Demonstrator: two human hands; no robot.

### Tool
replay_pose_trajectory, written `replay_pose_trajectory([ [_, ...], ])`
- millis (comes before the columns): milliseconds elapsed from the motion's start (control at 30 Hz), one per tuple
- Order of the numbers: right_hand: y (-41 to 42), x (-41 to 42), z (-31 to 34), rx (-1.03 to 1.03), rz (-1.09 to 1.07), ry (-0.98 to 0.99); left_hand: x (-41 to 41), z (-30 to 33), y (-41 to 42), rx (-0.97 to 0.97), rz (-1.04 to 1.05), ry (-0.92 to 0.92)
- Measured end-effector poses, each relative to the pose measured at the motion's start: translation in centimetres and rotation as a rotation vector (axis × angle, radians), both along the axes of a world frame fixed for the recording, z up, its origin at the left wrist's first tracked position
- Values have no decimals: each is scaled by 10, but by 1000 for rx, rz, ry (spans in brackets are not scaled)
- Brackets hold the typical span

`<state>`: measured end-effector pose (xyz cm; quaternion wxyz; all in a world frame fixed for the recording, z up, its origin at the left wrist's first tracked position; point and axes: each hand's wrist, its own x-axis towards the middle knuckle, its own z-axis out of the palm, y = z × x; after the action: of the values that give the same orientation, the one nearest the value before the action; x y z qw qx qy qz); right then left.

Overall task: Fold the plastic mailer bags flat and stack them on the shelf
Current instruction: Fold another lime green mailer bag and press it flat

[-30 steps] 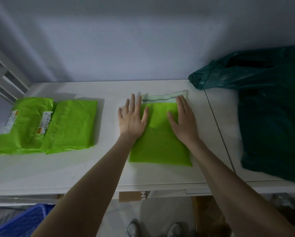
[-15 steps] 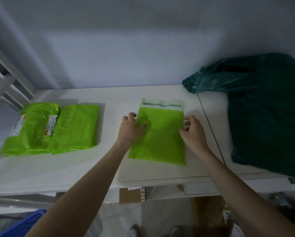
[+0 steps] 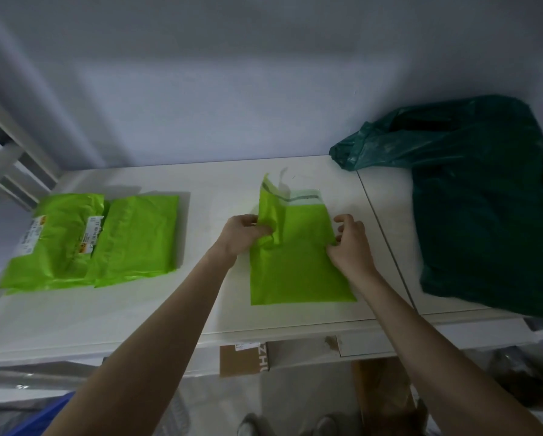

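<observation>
The green mailer bag (image 3: 298, 262) is lying flat on the white shelf (image 3: 138, 309) in front of us, near its middle, with its pale adhesive flap end pointing toward the wall. We are gripping its left edge with our left hand (image 3: 243, 236), fingers curled round the plastic, and that side is standing up off the shelf in a crumpled fold while the rest is resting flat. Our right hand (image 3: 350, 243) is pinching the bag's right edge with bent fingers, the thumb lying on top of the plastic. Well apart to the left, a stack of green mailer bags (image 3: 90, 240) with white labels is sitting on the same shelf. To the right, a dark green plastic bag (image 3: 484, 199) is slumping over the adjoining shelf panel and against the wall.
</observation>
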<state>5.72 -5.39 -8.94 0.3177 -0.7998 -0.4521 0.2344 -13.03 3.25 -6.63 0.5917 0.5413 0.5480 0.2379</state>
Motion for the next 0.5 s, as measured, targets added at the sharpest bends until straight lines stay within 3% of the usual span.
replay_pose_trajectory([
  [100,4,3,4,-48,-6,65,-3,1,-2,49,-46,-86],
  [233,10,8,14,-41,-65,312,-8,3,-3,85,-46,-227],
  [367,11,11,27,12,-84,476,-10,3,-4,85,-59,-256],
  [500,9,14,31,53,-56,435,-12,1,-2,144,-50,-219],
])
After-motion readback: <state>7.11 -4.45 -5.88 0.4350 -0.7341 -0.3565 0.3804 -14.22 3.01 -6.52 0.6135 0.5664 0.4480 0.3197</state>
